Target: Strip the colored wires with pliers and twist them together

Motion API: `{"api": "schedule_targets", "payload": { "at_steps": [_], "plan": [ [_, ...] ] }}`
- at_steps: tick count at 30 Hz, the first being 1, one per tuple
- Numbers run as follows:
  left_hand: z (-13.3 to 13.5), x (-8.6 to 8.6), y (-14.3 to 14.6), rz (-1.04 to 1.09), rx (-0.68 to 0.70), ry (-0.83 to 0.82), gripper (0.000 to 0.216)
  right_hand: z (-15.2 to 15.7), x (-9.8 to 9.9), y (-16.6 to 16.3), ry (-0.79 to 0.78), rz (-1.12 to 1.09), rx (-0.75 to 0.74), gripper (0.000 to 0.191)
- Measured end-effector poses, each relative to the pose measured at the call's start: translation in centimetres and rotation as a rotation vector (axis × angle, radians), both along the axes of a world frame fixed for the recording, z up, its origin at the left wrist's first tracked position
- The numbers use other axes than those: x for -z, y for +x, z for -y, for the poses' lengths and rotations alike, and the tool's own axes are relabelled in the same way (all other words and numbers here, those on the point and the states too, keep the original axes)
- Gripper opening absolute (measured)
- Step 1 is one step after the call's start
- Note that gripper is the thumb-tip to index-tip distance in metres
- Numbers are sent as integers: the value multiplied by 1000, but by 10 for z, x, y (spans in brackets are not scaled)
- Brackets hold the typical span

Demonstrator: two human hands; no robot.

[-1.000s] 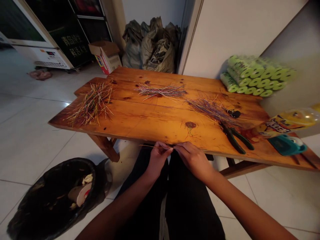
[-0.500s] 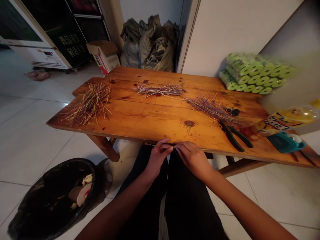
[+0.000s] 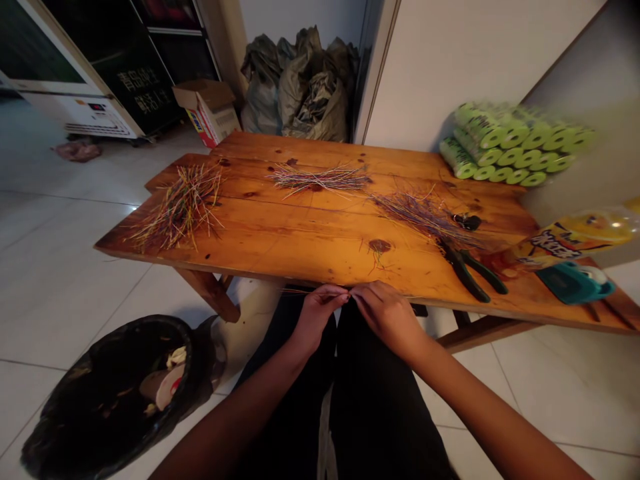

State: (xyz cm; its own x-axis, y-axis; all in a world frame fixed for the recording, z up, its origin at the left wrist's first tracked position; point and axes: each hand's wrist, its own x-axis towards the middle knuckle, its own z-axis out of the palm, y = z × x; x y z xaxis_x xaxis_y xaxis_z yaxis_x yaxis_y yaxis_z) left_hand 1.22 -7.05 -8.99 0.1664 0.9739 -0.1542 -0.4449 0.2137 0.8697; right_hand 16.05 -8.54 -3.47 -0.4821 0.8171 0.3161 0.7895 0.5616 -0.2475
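At the near edge of the wooden table, my left hand pinches thin wires, whose ends stick out to its left. My right hand is closed too, its fingertips meeting the left ones at the wires; the spot between them is too small to make out. A few short wire scraps lie just beyond my right hand. Farther back are a wire bundle in the middle, a multicoloured wire pile at left and a purplish wire pile at right.
Dark-handled pliers, a drink bottle and a teal tape dispenser lie at the table's right. Green-wrapped rolls are stacked behind. A black-lined bin stands at lower left. Sacks and a carton stand behind the table.
My hands stay together at the table edge with their fingertips shifting slightly. A wire that trailed below my right hand no longer shows there. The piles have not moved.
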Motion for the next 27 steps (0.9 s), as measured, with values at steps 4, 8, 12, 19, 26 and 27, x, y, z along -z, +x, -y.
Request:
{"api": "schedule_targets", "payload": {
  "at_steps": [4, 8, 12, 19, 26, 27],
  "plan": [
    [0, -1, 0, -25, -17, 0, 6, -1, 1, -1, -26, -34, 37, 21],
    [-1, -2, 0, -36, -23, -15, 5, -2, 3, -2, -80, -104, 60, 19],
    [-1, -1, 0, -65, -32, -12, 6, -3, 5, 0, -189, -190, 92, 18],
    [-2, 1, -1, -83, -10, -44, 7, -10, 9, 2, -407, -441, 113, 16],
    [0, -3, 0, -123, -9, -32, 9, -18, 4, 6, -793, -625, 175, 21],
    [0, -4, 0, -135, -11, -23, 8, -18, 2, 6, -836, -633, 178, 22]
  ]
}}
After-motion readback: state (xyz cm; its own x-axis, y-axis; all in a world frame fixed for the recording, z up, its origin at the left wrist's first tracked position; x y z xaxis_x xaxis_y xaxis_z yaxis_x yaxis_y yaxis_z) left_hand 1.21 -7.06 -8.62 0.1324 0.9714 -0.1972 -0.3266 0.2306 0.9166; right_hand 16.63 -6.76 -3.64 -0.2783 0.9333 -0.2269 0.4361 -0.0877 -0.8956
